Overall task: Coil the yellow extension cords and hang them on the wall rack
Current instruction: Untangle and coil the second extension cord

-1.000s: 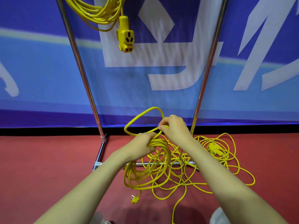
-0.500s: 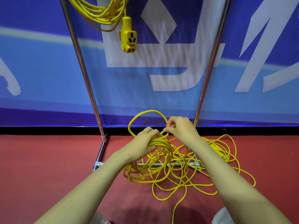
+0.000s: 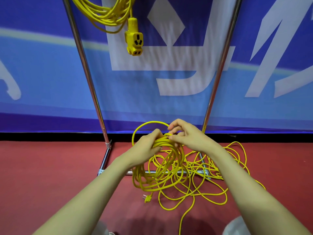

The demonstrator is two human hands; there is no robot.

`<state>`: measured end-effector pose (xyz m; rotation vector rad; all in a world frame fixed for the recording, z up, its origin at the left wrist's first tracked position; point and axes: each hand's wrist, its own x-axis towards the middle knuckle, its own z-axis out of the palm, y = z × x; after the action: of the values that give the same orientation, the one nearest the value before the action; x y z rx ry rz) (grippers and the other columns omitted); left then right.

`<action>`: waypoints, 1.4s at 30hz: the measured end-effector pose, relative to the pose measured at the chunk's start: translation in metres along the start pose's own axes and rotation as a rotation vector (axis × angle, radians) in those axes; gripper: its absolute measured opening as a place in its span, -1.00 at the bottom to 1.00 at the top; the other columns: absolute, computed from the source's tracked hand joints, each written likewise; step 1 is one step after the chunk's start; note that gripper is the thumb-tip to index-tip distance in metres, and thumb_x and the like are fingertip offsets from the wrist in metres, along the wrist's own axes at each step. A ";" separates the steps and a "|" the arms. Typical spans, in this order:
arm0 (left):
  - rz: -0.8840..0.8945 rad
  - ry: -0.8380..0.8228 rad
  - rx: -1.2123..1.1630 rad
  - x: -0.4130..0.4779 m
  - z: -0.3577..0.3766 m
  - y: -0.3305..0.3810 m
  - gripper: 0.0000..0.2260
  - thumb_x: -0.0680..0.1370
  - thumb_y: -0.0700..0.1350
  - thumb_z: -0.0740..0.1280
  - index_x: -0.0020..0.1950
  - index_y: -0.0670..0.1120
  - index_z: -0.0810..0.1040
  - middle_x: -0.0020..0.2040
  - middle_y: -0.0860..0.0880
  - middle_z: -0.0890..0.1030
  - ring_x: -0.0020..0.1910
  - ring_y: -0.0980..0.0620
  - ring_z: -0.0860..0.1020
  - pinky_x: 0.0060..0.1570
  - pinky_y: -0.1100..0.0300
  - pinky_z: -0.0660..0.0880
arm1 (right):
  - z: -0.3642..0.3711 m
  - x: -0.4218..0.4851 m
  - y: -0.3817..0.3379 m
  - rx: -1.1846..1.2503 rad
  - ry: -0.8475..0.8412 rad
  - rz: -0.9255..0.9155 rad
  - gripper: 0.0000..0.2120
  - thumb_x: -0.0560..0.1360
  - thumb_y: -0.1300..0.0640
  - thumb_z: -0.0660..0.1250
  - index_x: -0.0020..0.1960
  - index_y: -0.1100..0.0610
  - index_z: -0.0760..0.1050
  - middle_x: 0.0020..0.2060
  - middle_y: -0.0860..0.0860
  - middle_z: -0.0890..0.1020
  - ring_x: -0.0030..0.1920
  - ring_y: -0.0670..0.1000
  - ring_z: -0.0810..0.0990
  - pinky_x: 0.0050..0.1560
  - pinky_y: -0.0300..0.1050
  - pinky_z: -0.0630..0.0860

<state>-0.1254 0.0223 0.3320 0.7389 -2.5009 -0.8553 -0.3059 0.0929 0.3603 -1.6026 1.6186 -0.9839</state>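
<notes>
A yellow extension cord point(image 3: 162, 180) hangs in several loops from my left hand point(image 3: 149, 145), which grips the bundle at its top. My right hand point(image 3: 184, 134) pinches a fresh loop of the same cord against that bundle. The rest of the cord point(image 3: 220, 167) lies tangled on the red floor, its plug point(image 3: 147, 198) lying below the coil. A second yellow cord point(image 3: 105, 12), coiled, hangs at the top of the metal rack point(image 3: 88, 77), its socket end point(image 3: 134, 39) dangling.
The rack's two chrome uprights point(image 3: 220, 68) stand on a base frame point(image 3: 105, 160) on the red floor point(image 3: 42, 175). Behind it runs a blue banner wall point(image 3: 33, 73). Loose cord trails across the base bars and toward me.
My right hand has brought a new loop in against the bundle in my left hand. The view has tilted slightly, so the hanging socket sits lower in frame.
</notes>
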 end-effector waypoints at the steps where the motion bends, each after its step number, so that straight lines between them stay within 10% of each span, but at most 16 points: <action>1: -0.007 0.018 -0.014 0.000 -0.002 -0.001 -0.79 0.50 -0.29 0.36 0.01 -0.09 0.38 -0.25 0.06 0.49 -0.30 0.15 0.44 -0.25 0.22 0.35 | 0.000 0.000 0.000 -0.064 0.047 -0.009 -0.86 0.52 0.22 0.33 0.01 0.08 0.41 -0.22 -0.06 0.55 -0.36 -0.03 0.57 -0.23 -0.08 0.50; 12: -0.262 0.138 -0.621 -0.005 -0.040 -0.008 -0.82 0.54 -0.36 0.32 0.05 -0.21 0.36 -0.41 0.01 0.42 -0.49 0.06 0.30 -0.50 0.26 0.24 | -0.008 0.000 0.022 -0.213 0.008 0.052 -0.92 0.56 0.12 0.29 -0.05 0.13 0.44 -0.25 0.01 0.60 -0.18 0.06 0.59 0.00 0.02 0.50; 21: -0.166 -0.014 -0.011 0.000 -0.016 -0.013 -0.74 0.48 -0.25 0.42 0.11 -0.08 0.47 0.03 -0.05 0.38 0.03 0.06 0.37 -0.08 0.48 0.27 | -0.002 0.008 0.009 0.276 0.087 0.052 -0.82 0.64 0.18 0.13 -0.07 0.13 0.48 -0.52 -0.02 0.32 -0.56 -0.10 0.29 -0.51 -0.28 0.32; 26: -0.280 0.016 -0.048 0.000 -0.012 -0.014 -0.75 0.52 -0.20 0.39 0.04 -0.08 0.33 -0.33 0.06 0.45 -0.35 0.09 0.40 -0.40 0.38 0.29 | 0.001 0.017 0.011 0.539 0.301 0.120 -0.82 0.64 0.22 0.07 -0.04 0.16 0.43 -0.28 0.01 0.54 -0.48 -0.15 0.44 -0.38 -0.27 0.42; 31: -0.338 -0.019 -0.076 0.001 -0.011 -0.014 -0.70 0.51 -0.16 0.43 0.04 -0.10 0.30 -0.23 -0.04 0.52 -0.27 0.02 0.44 -0.28 0.23 0.34 | 0.005 0.018 0.006 0.683 0.248 0.065 -0.83 0.64 0.24 0.09 -0.02 0.18 0.45 -0.28 0.00 0.56 -0.44 -0.11 0.41 -0.33 -0.23 0.42; 42: -0.024 -0.247 0.079 -0.005 0.001 -0.001 -0.72 0.53 -0.22 0.38 0.15 -0.08 0.35 -0.25 0.12 0.50 -0.22 0.06 0.50 -0.18 0.24 0.36 | 0.008 0.019 0.014 -0.185 0.193 -0.038 -0.71 0.56 0.29 0.21 0.21 0.08 0.56 -0.18 -0.11 0.40 -0.21 -0.14 0.44 -0.05 -0.23 0.35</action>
<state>-0.1212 0.0249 0.3300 0.7292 -2.7624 -0.9095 -0.3068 0.0725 0.3451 -1.7098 1.8617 -1.0622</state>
